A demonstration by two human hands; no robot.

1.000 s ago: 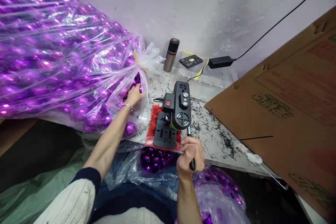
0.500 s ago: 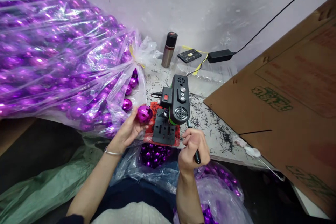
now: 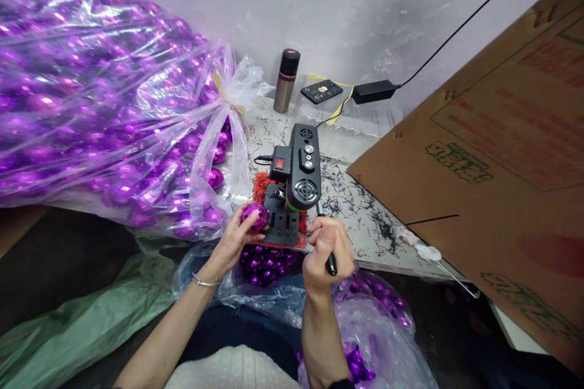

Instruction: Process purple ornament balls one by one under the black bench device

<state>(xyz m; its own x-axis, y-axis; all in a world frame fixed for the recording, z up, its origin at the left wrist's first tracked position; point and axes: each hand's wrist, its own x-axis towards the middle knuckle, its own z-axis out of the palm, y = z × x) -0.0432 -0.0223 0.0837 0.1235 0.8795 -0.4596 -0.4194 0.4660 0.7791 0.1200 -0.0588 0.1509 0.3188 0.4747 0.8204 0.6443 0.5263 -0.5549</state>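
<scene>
Between the fingers of my left hand is a shiny purple faceted ball ornament, held at the left edge of a black slotted base plate. My right hand is wrapped round a black-ended lever handle, to the right of the plate. The lever's metal rod runs up to a black bench machine with round grilles and knobs. A small black box with a red switch sits on the machine's left side. Under the plate lies a red mat.
A large clear bag of purple balls fills the left. Behind stand a thermos, a phone and a power adapter. A cardboard box leans in on the right. Black clippings litter the tabletop; open bags of balls hang below.
My left hand has brought the purple ball down and right, to the base plate's edge. My right hand keeps its grip on the lever handle. The whole view has shifted slightly.
</scene>
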